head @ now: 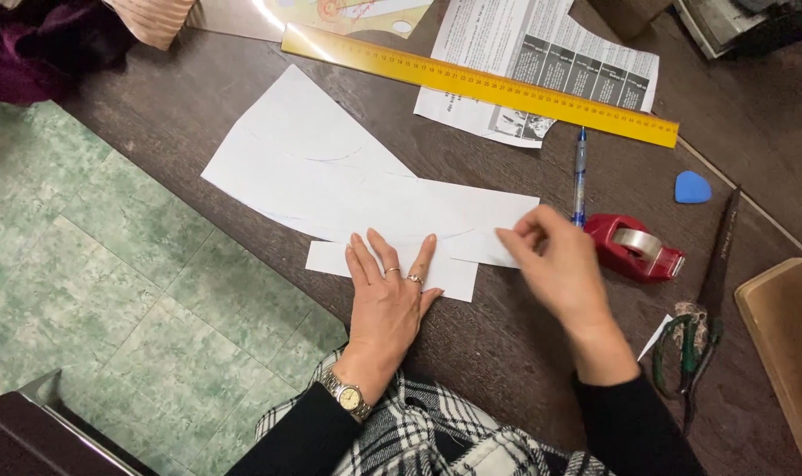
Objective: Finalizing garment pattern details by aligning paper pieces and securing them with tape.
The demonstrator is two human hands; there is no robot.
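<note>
We look down on a dark wooden table (198, 106). On it lies a long white paper piece (348, 189), its long axis running left to right, overlapping a smaller white strip (454, 278). Our left hand (387, 295) presses flat and open on both. Our right hand (559, 269), nearer the paper's right end, pinches that edge.

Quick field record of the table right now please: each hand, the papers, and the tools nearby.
left hand: flat, pressing small paper strip
right hand: pinching right end of large white paper piece
papers: large piece overlaps the strip
yellow ruler: lies across printed sheet
blue pen: beside right hand
red tape dispenser: right of right hand
scissors: far right
blue chalk: near ruler's end
</note>
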